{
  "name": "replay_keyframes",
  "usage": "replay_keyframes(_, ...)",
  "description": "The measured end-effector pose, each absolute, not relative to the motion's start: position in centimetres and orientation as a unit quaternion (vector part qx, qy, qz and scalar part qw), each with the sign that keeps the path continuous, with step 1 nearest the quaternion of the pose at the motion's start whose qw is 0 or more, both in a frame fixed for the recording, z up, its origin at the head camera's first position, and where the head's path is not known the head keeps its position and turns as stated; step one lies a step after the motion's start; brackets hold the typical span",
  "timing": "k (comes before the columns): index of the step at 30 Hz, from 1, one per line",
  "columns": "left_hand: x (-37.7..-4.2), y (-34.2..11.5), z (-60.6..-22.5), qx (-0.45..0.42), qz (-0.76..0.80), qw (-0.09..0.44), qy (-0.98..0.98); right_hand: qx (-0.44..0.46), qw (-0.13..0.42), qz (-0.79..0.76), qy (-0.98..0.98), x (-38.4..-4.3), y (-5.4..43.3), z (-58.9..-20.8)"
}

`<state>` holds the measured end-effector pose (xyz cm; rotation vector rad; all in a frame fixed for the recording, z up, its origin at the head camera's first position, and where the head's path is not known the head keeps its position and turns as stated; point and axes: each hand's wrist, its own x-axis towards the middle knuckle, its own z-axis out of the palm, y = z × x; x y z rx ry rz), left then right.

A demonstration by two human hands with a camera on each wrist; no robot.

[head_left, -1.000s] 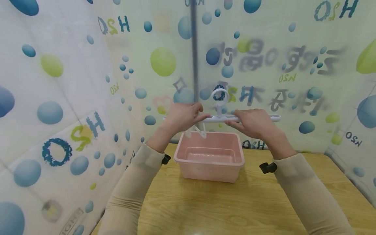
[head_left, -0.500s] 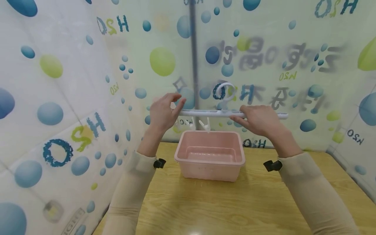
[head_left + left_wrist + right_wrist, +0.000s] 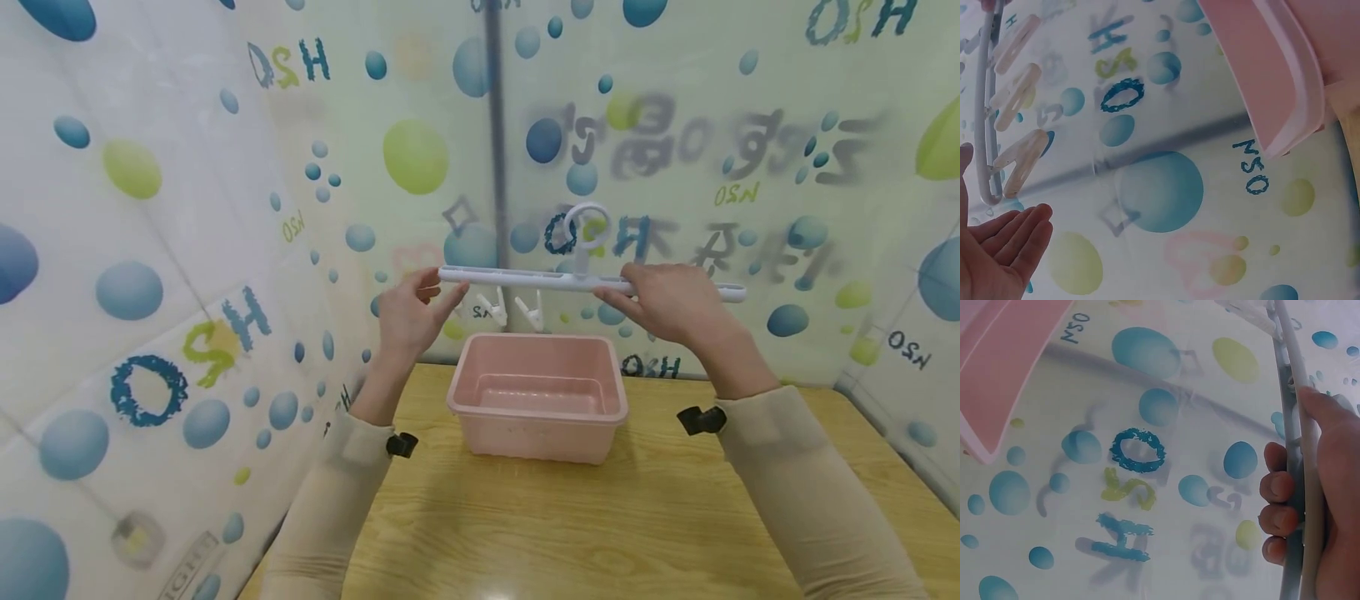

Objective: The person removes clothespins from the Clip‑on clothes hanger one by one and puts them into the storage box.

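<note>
A white clip hanger [image 3: 517, 279] with a round hook [image 3: 585, 225] on top is held up level, above and behind the pink basin. My right hand [image 3: 675, 308] grips its bar right of the hook, fingers curled round it in the right wrist view. White clips [image 3: 529, 312] dangle below the bar's left half; three show in the left wrist view, the lowest clip [image 3: 1022, 165] near the bar's end. My left hand [image 3: 408, 321] is beside that left end, its fingers [image 3: 1022, 237] loosely extended and holding nothing.
The pink basin [image 3: 536, 437] stands on a wood-grain table [image 3: 585, 533], below the hanger. A wall sheet printed with dots and letters [image 3: 300, 167] encloses the table at the back and sides. Black straps [image 3: 701, 421] sit at both sleeve cuffs.
My left hand has come off the bar and moved left, to beyond its end. The hanger, in my right hand, has risen and shifted a little to the right.
</note>
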<state>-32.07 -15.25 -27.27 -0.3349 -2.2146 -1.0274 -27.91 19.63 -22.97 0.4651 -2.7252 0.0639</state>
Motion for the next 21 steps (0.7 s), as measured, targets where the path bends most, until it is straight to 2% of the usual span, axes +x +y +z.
replay_keyframes(4, -32.0, -15.2, -28.2, -0.119, -0.402, 0.313, -0.852, 0.161, 0.187, 0.019, -0.969, -27.9, 19.5, -22.9)
replay_keyframes(21, -32.8, -15.0, -28.9, -0.111, -0.349, 0.366, -0.855, 0.156, 0.197, 0.005, -0.968, -27.7, 18.8, -22.9)
